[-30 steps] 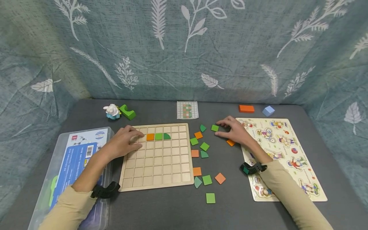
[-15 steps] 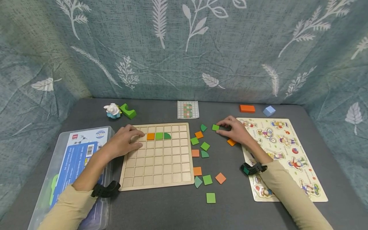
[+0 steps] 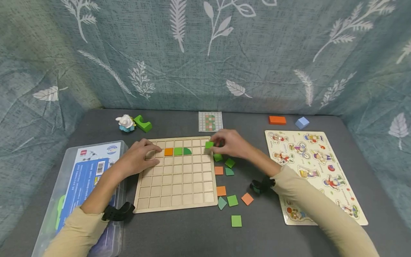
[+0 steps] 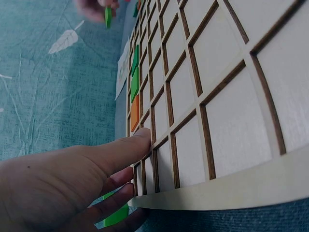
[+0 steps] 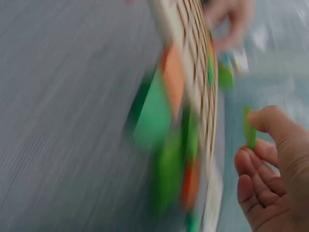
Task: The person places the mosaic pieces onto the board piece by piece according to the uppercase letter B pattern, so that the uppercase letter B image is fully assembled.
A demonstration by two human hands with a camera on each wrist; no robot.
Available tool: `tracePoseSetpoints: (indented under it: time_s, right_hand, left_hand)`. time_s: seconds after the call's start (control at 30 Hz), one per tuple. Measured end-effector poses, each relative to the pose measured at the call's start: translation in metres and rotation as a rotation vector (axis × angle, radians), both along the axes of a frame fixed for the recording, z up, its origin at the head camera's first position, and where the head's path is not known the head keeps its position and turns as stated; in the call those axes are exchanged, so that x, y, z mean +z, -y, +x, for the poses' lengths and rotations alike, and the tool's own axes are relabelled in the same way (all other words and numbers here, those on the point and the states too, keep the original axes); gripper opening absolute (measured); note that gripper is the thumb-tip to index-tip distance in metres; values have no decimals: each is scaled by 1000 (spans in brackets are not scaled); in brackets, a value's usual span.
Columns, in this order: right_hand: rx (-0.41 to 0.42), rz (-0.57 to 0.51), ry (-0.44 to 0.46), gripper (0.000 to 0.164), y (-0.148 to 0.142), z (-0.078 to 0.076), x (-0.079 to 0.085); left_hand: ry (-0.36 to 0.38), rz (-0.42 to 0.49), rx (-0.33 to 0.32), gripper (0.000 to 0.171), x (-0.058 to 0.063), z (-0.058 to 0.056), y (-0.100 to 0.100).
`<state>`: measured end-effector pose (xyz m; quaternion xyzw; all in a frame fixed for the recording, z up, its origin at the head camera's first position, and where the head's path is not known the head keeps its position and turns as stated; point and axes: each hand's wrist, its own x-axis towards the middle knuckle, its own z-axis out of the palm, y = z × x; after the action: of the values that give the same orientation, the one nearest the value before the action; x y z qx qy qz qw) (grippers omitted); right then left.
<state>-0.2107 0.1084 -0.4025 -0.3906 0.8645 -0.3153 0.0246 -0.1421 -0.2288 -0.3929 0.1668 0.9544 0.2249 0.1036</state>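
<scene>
One green square tile (image 3: 209,145) is pinched between the thumb and fingers of the right hand (image 3: 229,143), raised over the upper right corner of the wooden grid board (image 3: 176,179) and apart from it. It looks like thin painted wood: probably light, stiff and hard to break, perhaps a little slick on its flat faces, so a gentle pinch at opposite edges should do. That grip is clamped on the tile; the left hand (image 3: 138,159) has thumb and index finger spread apart, the thumb appearing to touch the board near its left edge, where light pressure ought to steady it. In one row of the grid, an orange square (image 3: 168,152), a seated green square (image 3: 178,151) and a dark green quarter-round (image 3: 187,151) lie side by side. Right of the board, loose tiles (image 3: 236,221) lie on the dark counter (image 3: 173,235). Farther out are a patterned card (image 3: 210,121) behind, a picture puzzle (image 3: 298,134) on the right and a clear plastic case (image 3: 86,178) on the left.
</scene>
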Motion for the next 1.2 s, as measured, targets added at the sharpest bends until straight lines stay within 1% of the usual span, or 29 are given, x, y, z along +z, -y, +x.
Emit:
tracePoseSetpoints:
  time_s: [0.1, 0.17, 0.27, 0.37, 0.43, 0.6, 0.73, 0.83, 0.97, 1.2]
  right_hand:
    - [142, 88, -34, 25, 45, 9, 7]
    - [203, 143, -46, 24, 70, 14, 11]
    - [250, 215, -73, 21, 97, 19, 13]
    - [261, 260, -98, 16, 112, 21, 11]
    - [258, 272, -102, 14, 117, 21, 9]
    - [252, 275, -58, 10, 126, 20, 5]
    - [253, 297, -73, 8, 134, 22, 5]
    - [261, 327, -114, 10, 137, 25, 6]
    - [285, 359, -187, 16, 138, 27, 8]
    - [341, 376, -266, 18, 134, 25, 10]
  left_hand:
    - [-5, 3, 1, 37, 0, 1, 1]
    - [-6, 7, 4, 36, -1, 1, 1]
    - [-11, 4, 4, 36, -1, 0, 0]
    - [-6, 0, 7, 36, -1, -1, -1]
    - [-2, -2, 8, 36, -1, -1, -2]
    - [4, -5, 10, 37, 0, 0, 0]
    - [2, -6, 12, 37, 1, 1, 1]
    - [8, -8, 15, 37, 2, 1, 1]
    - [11, -8, 15, 37, 2, 1, 2]
    - [-12, -4, -5, 36, 3, 0, 1]
